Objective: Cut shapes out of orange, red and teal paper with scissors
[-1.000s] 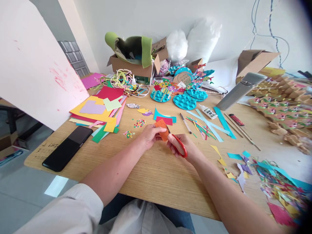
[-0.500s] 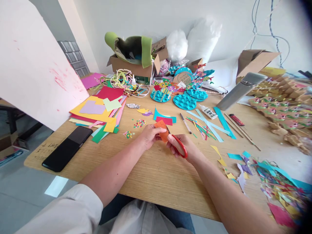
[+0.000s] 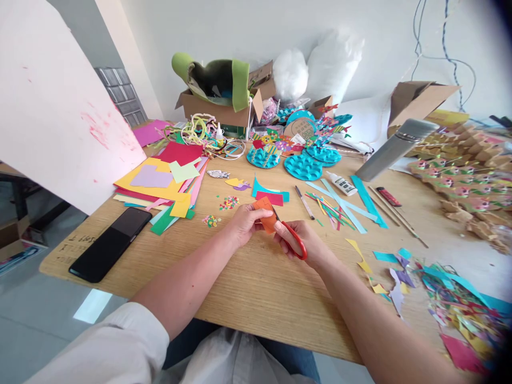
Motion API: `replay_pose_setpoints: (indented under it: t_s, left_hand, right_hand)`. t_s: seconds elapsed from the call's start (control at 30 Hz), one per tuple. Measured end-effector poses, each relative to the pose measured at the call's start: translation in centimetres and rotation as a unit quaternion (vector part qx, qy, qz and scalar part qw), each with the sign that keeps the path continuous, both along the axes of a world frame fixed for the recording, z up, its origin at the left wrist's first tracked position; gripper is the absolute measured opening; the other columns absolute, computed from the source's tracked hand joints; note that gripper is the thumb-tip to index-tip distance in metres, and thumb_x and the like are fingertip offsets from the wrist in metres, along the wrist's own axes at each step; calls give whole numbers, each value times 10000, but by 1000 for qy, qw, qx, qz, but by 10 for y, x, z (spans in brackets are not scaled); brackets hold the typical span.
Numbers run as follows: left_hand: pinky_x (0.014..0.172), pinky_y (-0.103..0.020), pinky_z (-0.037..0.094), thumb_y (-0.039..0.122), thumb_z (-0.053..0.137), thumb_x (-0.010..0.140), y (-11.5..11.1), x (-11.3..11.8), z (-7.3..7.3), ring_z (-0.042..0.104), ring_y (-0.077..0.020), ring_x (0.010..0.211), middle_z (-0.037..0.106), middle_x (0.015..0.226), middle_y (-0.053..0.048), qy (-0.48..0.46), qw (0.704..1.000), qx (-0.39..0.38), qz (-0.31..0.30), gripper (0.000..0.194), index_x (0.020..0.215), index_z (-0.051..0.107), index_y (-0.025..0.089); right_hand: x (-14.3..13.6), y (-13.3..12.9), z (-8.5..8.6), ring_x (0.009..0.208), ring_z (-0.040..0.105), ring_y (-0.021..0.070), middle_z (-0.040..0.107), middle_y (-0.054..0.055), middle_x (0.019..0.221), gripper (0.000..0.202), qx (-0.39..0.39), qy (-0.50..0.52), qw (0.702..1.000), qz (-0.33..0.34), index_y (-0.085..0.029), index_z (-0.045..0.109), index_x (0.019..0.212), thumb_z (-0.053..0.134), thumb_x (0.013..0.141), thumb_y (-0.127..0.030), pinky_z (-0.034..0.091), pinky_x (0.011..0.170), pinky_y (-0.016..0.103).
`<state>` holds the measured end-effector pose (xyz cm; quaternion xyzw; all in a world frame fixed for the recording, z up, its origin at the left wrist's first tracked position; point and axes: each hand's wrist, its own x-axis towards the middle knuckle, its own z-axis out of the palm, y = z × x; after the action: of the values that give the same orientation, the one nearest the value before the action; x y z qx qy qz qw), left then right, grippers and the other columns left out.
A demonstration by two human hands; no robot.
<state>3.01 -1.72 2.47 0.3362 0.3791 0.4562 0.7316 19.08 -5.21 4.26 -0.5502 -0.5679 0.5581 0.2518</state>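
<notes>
My left hand (image 3: 245, 223) pinches a small piece of orange paper (image 3: 264, 204) over the middle of the table. Red-handled scissors (image 3: 296, 242) are in my right hand (image 3: 306, 240), with their blades at the orange paper's right edge. Just beyond the hands lie a red paper piece (image 3: 269, 198) and a teal paper scrap (image 3: 260, 188). Small heaps of coloured paper bits (image 3: 229, 202) are to the left of the hands. A pen (image 3: 304, 202) lies to the right, near thin paper strips (image 3: 332, 210).
Stacked coloured paper (image 3: 124, 184) and a black phone (image 3: 110, 244) occupy the left side. A glue bottle (image 3: 343, 184), a grey flask (image 3: 394, 149) and wooden sticks (image 3: 394, 210) are to the right. Paper scraps (image 3: 460, 304) cover the near right. Turquoise craft discs (image 3: 303, 166) stand behind.
</notes>
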Motion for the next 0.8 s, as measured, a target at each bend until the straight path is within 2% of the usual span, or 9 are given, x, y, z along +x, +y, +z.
replay_pose_setpoints:
  t_s: [0.3, 0.8]
  left_hand:
    - [627, -286, 447, 305, 803, 547, -1, -1, -1, 573, -129, 596, 637, 683, -30, 14, 1000, 13, -23, 295, 715, 638, 126]
    - [629, -274, 444, 295, 797, 547, 1, -1, -2, 583, -132, 616, 644, 692, -28, 11, 1000, 12, -13, 278, 720, 646, 138]
  right_hand:
    - [-1, -1, 5, 352, 478, 90, 537, -9, 434, 601, 1, -4, 1000, 12, -155, 594, 613, 651, 699, -747, 310, 359, 202]
    - [-1, -1, 7, 332, 440, 79, 507, -18, 420, 588, 9, -19, 1000, 5, -160, 578, 583, 661, 702, -730, 279, 343, 200]
